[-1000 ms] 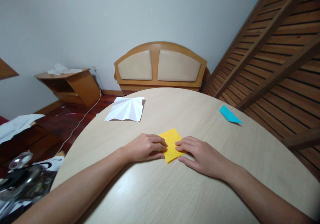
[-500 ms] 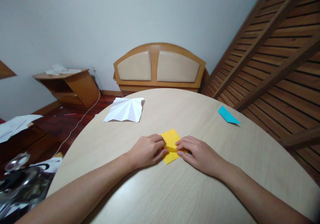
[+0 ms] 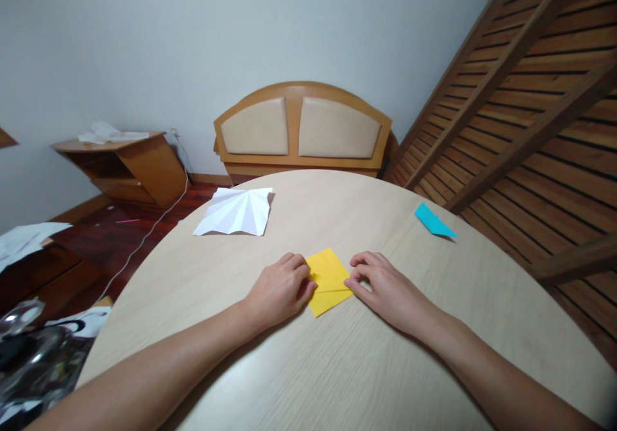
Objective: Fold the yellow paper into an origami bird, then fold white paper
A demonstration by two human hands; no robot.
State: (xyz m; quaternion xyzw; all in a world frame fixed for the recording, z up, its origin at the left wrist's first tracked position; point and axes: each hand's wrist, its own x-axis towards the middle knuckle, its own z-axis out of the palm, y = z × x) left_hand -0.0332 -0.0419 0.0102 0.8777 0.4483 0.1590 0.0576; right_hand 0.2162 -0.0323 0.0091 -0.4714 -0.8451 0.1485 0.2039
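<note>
Nearest on the round desk point(image 3: 299, 379), a yellow paper point(image 3: 329, 281) lies flat, folded into a small diamond with a crease running across its middle. It is pinned at both side corners. The left hand point(image 3: 279, 290) is pressed on the paper's left corner with its fingers curled narrow. The right hand point(image 3: 385, 288) is set against the paper's right corner, fingertips bunched and pushing down on the end of the crease. Nothing is lifted; the paper is held only by pressure against the desk.

The step in hand is judged to be the sharpening of a fold. The next move would call for firm, even pressure along the crease while the layers are kept aligned.

Beyond the yellow paper and to its left, a pleated white paper point(image 3: 234, 211) is seen. Beyond and to its right, well apart, a blue paper point(image 3: 432, 221) lies near the desk's edge.
</note>
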